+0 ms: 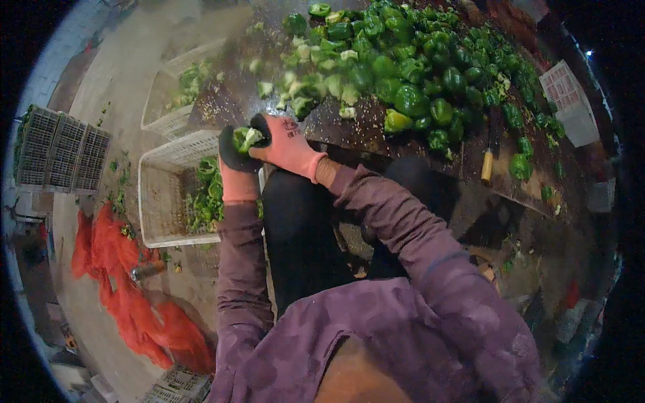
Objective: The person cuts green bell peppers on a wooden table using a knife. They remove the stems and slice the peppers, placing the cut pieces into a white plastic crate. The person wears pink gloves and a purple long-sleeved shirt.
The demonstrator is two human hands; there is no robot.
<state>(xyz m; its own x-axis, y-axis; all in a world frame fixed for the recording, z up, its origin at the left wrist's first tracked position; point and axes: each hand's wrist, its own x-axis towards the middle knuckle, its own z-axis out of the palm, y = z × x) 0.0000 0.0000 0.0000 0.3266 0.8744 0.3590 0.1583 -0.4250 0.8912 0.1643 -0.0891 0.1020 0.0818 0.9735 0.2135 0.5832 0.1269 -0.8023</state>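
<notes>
My left hand point(235, 161) and my right hand point(285, 141), in pink gloves with dark palms, are together at the table's point(228, 101) near edge. Both are closed on a green pepper point(244, 140) with pale flesh showing. Below them at the left, a white plastic crate point(146, 195) holds green pepper pieces point(201, 195), partly hidden by my left arm. Beyond my hands, whole peppers point(410, 101) are heaped on the table, with pale cores and scraps point(302, 87) nearer the left. To the right lies a knife with a yellow handle point(487, 164).
A second crate point(154, 121) with pieces stands at the upper left. Stacked crates point(64, 148) are at the far left. Red mesh point(114, 262) and a metal cylinder point(148, 270) lie on the floor. A pale crate point(568, 101) is beyond the table's right end. My legs point(295, 228) are below the table edge.
</notes>
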